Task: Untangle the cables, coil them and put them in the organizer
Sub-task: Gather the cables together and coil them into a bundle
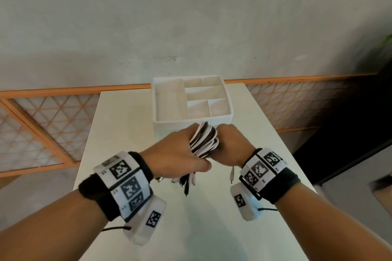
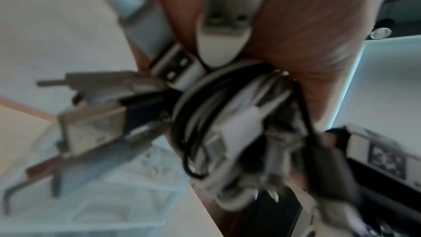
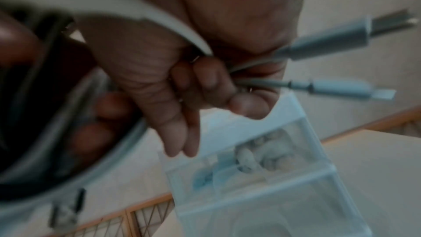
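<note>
Black and white cables [image 1: 204,140] bunched at centre frame of the head view, clamped between left hand [image 1: 180,150] and right hand [image 1: 231,144], both curled tight round the bundle, held above the white table [image 1: 254,112]. Plug ends [image 1: 186,182] dangling below the fists, toward lower centre. White organizer [image 1: 192,119] just above the hands in frame, compartments seemingly unfilled. Probably still a mixed bundle, so better to loosen one grip, pick a single plug, draw it out slowly without yanking, then wind even loops before lowering into a compartment.
</note>
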